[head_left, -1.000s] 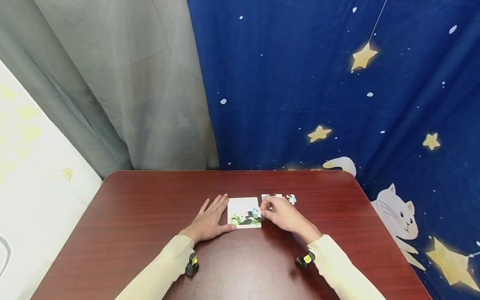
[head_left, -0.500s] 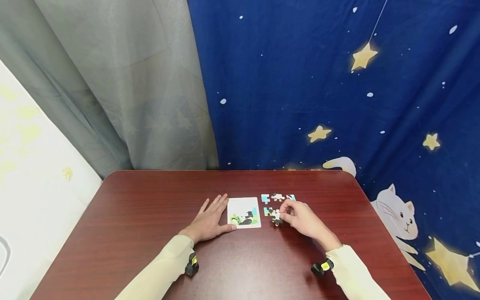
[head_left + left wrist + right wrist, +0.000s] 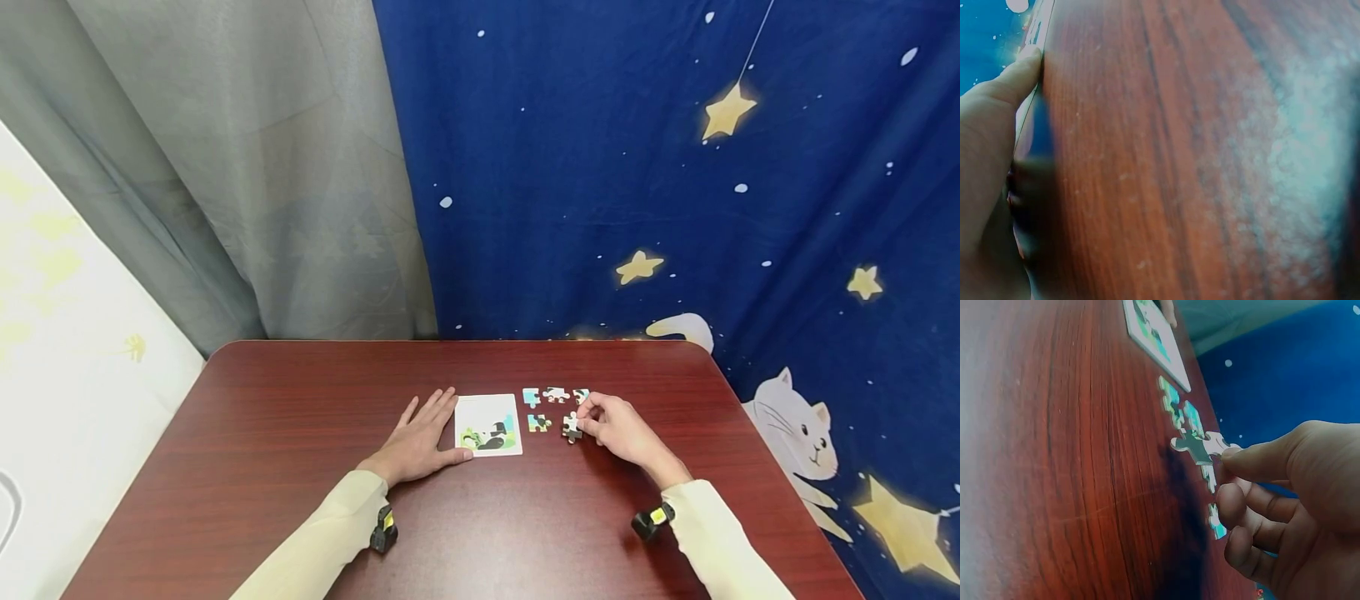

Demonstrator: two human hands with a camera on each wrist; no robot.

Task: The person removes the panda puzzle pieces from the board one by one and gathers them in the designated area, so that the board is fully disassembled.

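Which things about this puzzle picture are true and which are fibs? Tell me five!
1. The right hand pinches a puzzle piece. True.
2. Loose pieces lie beside the board. True.
3. The board is covered all over with picture. False: part of it is plain white.
4. The left hand waves in the air. False: it rests beside the board.
5. The table is bright green. False: it is reddish brown.

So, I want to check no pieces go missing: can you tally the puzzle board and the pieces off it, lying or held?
Puzzle board: 1
Lying pieces: 4
Held piece: 1
Total: 6
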